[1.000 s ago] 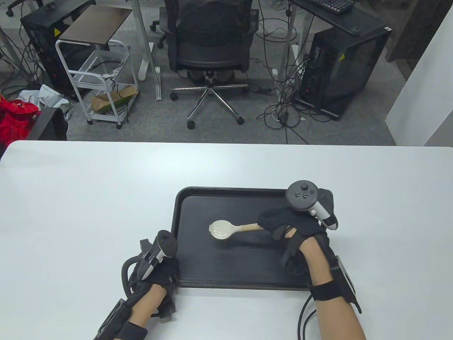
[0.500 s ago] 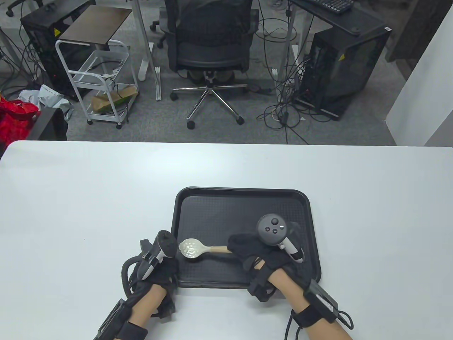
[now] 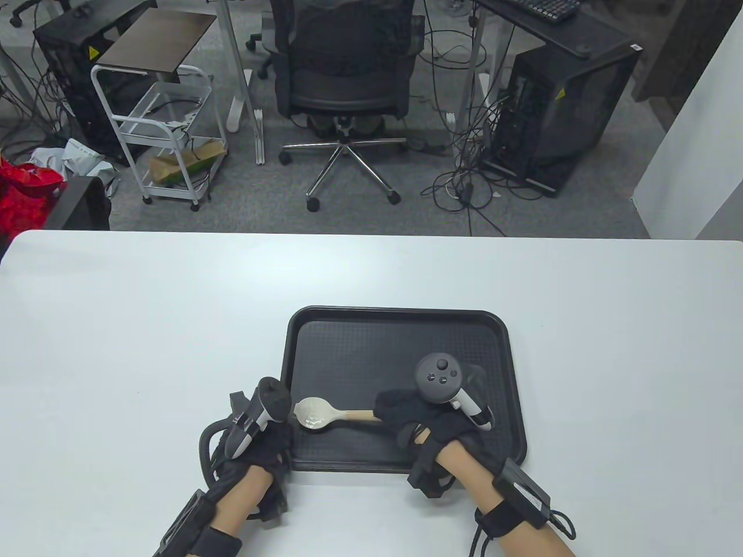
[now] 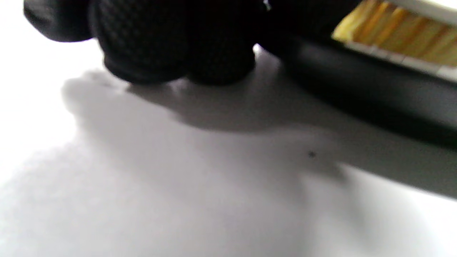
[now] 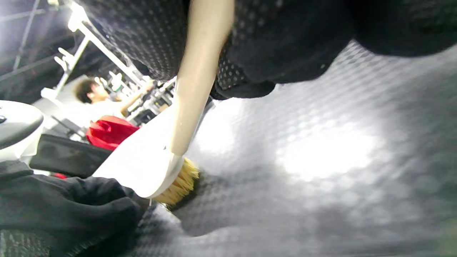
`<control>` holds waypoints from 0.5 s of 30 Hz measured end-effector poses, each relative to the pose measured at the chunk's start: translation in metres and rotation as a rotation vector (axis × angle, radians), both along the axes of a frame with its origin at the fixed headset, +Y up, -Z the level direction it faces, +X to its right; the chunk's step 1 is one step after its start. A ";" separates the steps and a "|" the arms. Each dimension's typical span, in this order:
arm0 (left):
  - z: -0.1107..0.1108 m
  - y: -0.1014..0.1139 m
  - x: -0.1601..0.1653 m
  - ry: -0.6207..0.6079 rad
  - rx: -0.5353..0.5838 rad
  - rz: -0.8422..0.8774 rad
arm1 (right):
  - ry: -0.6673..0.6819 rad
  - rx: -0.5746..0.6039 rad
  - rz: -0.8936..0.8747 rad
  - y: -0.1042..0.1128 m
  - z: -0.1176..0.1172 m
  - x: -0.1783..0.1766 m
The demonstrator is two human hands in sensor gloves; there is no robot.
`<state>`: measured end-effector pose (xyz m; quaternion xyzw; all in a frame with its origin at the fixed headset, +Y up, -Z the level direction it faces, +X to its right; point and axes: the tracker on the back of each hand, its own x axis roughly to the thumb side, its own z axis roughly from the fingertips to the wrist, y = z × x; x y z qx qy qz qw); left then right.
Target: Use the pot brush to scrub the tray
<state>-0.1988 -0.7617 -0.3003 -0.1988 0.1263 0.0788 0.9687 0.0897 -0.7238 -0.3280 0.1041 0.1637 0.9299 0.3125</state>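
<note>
Beyond the far edge of a wide white table (image 3: 174, 325) lies an office floor with a black mesh swivel chair (image 3: 342, 75), a white wire trolley (image 3: 157, 127) and dark computer towers. On the table, near its front edge, sits a black rectangular plastic tray (image 3: 400, 342) with a textured floor and raised rim. The right hand (image 3: 426, 420), in a black sensor glove, is closed around the pale wooden handle of a pot brush (image 3: 325, 413) with a round white head; the handle runs leftward out of the fist, so the head lies left of the hand, in the tray's front-left part. In the right wrist view the straw-coloured bristles (image 5: 180, 185) press down on the tray floor. The left hand (image 3: 261, 449) rests at the tray's front-left corner, just beside the brush head; whether its fingers grip the rim or only lie against it cannot be told.
</note>
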 end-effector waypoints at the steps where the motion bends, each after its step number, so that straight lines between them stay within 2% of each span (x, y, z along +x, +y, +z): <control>1: 0.000 0.000 0.000 -0.001 0.000 0.000 | -0.004 -0.007 0.010 0.002 -0.001 0.004; 15: 0.000 0.000 0.000 0.001 0.004 -0.004 | -0.054 -0.192 0.126 0.017 -0.019 0.079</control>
